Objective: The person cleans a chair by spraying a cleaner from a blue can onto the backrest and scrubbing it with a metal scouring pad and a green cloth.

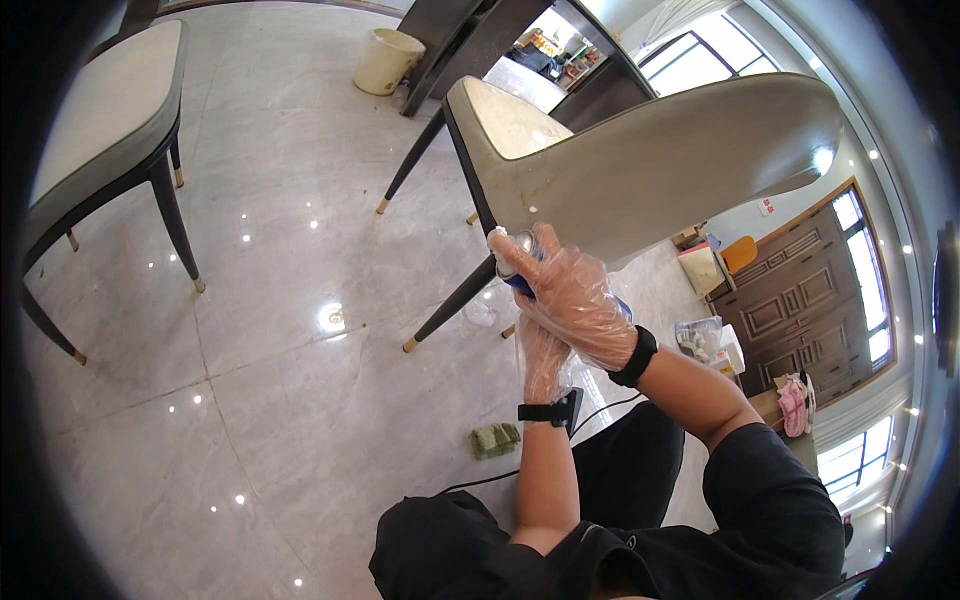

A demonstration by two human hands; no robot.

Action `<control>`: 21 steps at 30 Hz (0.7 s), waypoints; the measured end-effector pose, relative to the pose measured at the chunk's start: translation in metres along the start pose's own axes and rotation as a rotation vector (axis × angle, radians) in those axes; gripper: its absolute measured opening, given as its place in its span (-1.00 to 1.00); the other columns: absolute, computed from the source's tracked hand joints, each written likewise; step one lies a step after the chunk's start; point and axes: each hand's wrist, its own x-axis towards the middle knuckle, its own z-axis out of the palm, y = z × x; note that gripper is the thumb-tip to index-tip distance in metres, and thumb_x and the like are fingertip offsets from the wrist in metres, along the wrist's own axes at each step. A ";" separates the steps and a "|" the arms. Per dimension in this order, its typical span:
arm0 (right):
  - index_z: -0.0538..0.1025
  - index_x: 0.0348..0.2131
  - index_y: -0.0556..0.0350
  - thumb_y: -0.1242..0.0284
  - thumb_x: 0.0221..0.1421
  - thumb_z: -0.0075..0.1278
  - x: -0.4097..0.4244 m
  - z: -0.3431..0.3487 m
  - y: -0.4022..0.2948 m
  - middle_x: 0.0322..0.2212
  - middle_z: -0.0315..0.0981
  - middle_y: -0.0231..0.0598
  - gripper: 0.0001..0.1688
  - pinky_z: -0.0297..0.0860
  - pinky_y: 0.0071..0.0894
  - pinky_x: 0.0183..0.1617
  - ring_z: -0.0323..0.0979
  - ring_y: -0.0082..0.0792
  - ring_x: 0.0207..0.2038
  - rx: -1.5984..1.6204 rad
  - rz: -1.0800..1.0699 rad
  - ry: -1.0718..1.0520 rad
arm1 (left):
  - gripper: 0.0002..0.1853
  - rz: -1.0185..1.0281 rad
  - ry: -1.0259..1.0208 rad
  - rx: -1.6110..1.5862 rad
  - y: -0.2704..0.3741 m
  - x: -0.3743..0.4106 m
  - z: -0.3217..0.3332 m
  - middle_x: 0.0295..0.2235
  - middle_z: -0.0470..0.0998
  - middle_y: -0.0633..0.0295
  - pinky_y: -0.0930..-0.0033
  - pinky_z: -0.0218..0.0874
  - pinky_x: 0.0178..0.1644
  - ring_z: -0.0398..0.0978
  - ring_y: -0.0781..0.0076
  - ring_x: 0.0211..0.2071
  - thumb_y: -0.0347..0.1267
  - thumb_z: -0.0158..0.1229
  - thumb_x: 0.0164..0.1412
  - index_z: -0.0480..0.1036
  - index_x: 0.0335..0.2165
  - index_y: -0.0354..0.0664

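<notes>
My right hand (574, 296), in a clear plastic glove, grips a blue and silver aerosol can (516, 279). Its index finger reaches the white nozzle (500, 232). Under it is my left hand (541, 349), gloved too; its fingers are mostly hidden, so I cannot tell how it meets the can. The can is tilted close to the lower back of a beige upholstered dining chair (637, 172) with dark, gold-tipped legs. A small white spot (533, 209) shows on the upholstery just above the nozzle.
A folded green cloth (495, 441) lies on the glossy tile floor (300, 420) near my knee, beside a black cable (480, 480). Another chair (105, 127) stands at left. A cream bucket (388, 61) is by dark furniture (480, 45). Plastic-wrapped items (701, 341) sit at right.
</notes>
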 end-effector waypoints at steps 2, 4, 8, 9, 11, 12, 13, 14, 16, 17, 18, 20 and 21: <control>0.27 0.18 -0.38 0.45 -0.04 0.25 0.003 -0.001 -0.004 -0.21 0.28 -0.07 -0.18 0.45 -0.15 -0.48 0.52 -0.08 -0.44 0.010 -0.010 0.026 | -0.33 0.076 0.056 -0.025 -0.013 0.005 0.004 -0.02 0.51 -0.01 0.12 0.29 0.05 0.47 -0.03 0.01 -0.09 0.28 0.13 0.28 0.12 -0.15; 0.27 0.17 -0.37 0.46 -0.05 0.25 -0.001 0.000 -0.002 -0.21 0.28 -0.05 -0.18 0.45 -0.12 -0.47 0.52 -0.06 -0.43 0.019 0.008 0.009 | -0.36 0.097 0.040 -0.011 -0.007 0.001 0.006 -0.01 0.51 -0.01 0.12 0.30 0.04 0.47 -0.01 0.01 -0.11 0.28 0.13 0.29 0.09 -0.14; 0.27 0.17 -0.35 0.45 -0.05 0.24 0.002 -0.003 -0.001 -0.17 0.28 -0.03 -0.19 0.46 -0.07 -0.40 0.52 0.02 -0.37 0.057 0.032 -0.040 | -0.43 0.069 -0.057 0.159 0.020 0.000 -0.007 -0.03 0.52 0.00 0.15 0.32 0.00 0.49 0.04 -0.02 -0.13 0.27 0.14 0.34 0.05 -0.15; 0.27 0.18 -0.35 0.45 -0.04 0.23 0.001 -0.004 0.002 -0.16 0.29 -0.03 -0.18 0.47 -0.06 -0.37 0.52 0.05 -0.35 0.060 0.041 -0.043 | -0.44 0.064 -0.083 0.206 0.026 0.000 -0.006 -0.04 0.53 0.00 0.16 0.32 -0.01 0.50 0.05 -0.03 -0.14 0.27 0.15 0.35 0.03 -0.15; 0.27 0.14 -0.36 0.44 -0.07 0.26 -0.003 0.001 0.009 -0.21 0.28 -0.04 -0.19 0.46 -0.07 -0.43 0.53 -0.03 -0.42 0.053 0.026 0.001 | -0.52 0.099 -0.071 0.213 0.029 -0.004 0.000 -0.10 0.57 0.02 0.16 0.34 -0.05 0.53 0.07 -0.09 -0.18 0.25 0.18 0.39 -0.02 -0.20; 0.27 0.14 -0.36 0.44 -0.06 0.26 -0.003 0.001 0.009 -0.21 0.28 -0.04 -0.20 0.46 -0.07 -0.43 0.53 -0.03 -0.41 0.047 0.027 -0.014 | -0.53 0.123 -0.037 0.165 0.028 -0.004 0.004 -0.11 0.57 0.02 0.16 0.34 -0.05 0.54 0.06 -0.10 -0.20 0.25 0.18 0.39 -0.02 -0.21; 0.27 0.14 -0.36 0.44 -0.06 0.26 -0.002 0.001 0.009 -0.21 0.28 -0.04 -0.20 0.46 -0.07 -0.43 0.53 -0.03 -0.41 0.042 0.027 -0.029 | -0.53 0.146 -0.005 0.118 0.026 -0.004 0.006 -0.12 0.58 0.03 0.17 0.34 -0.04 0.54 0.06 -0.12 -0.21 0.25 0.19 0.38 -0.02 -0.22; 0.27 0.14 -0.37 0.44 -0.06 0.25 -0.002 0.001 0.008 -0.21 0.28 -0.05 -0.20 0.46 -0.08 -0.43 0.53 -0.03 -0.41 0.039 0.020 -0.030 | -0.52 0.082 -0.021 0.063 0.023 -0.004 0.006 -0.10 0.57 0.04 0.18 0.34 -0.02 0.53 0.08 -0.10 -0.22 0.24 0.20 0.36 0.01 -0.22; 0.27 0.15 -0.39 0.43 -0.04 0.24 -0.003 0.001 0.009 -0.20 0.28 -0.06 -0.21 0.46 -0.08 -0.43 0.54 -0.04 -0.40 0.027 0.009 -0.035 | -0.50 -0.019 -0.058 -0.023 0.021 -0.004 0.009 -0.07 0.55 0.05 0.22 0.32 0.02 0.51 0.11 -0.06 -0.23 0.22 0.23 0.32 0.05 -0.22; 0.27 0.16 -0.41 0.43 -0.04 0.24 -0.004 0.000 0.010 -0.20 0.28 -0.06 -0.20 0.47 -0.08 -0.43 0.54 -0.04 -0.40 0.015 0.019 -0.047 | -0.49 -0.054 -0.076 -0.050 0.021 -0.006 0.011 -0.05 0.54 0.06 0.23 0.31 0.04 0.50 0.13 -0.04 -0.24 0.20 0.24 0.30 0.08 -0.22; 0.28 0.17 -0.42 0.43 -0.04 0.23 -0.005 0.000 0.010 -0.20 0.28 -0.07 -0.20 0.47 -0.08 -0.43 0.54 -0.04 -0.40 0.005 0.027 -0.057 | -0.48 -0.059 -0.090 -0.044 0.023 -0.007 0.011 -0.02 0.52 0.06 0.25 0.31 0.05 0.49 0.15 -0.02 -0.24 0.18 0.26 0.28 0.10 -0.22; 0.27 0.19 -0.44 0.42 -0.03 0.23 -0.005 -0.001 0.010 -0.20 0.29 -0.09 -0.18 0.47 -0.09 -0.42 0.54 -0.05 -0.39 0.001 0.022 -0.064 | -0.50 0.017 -0.079 -0.001 0.019 -0.008 0.014 0.02 0.49 0.07 0.26 0.30 0.07 0.46 0.18 0.02 -0.26 0.14 0.30 0.26 0.12 -0.21; 0.27 0.19 -0.44 0.41 -0.04 0.23 -0.004 -0.002 0.010 -0.20 0.29 -0.09 -0.18 0.47 -0.10 -0.42 0.54 -0.06 -0.39 0.008 0.008 -0.060 | -0.52 0.100 -0.052 0.036 0.014 -0.006 0.018 0.04 0.47 0.07 0.27 0.30 0.07 0.45 0.20 0.03 -0.27 0.11 0.32 0.26 0.12 -0.21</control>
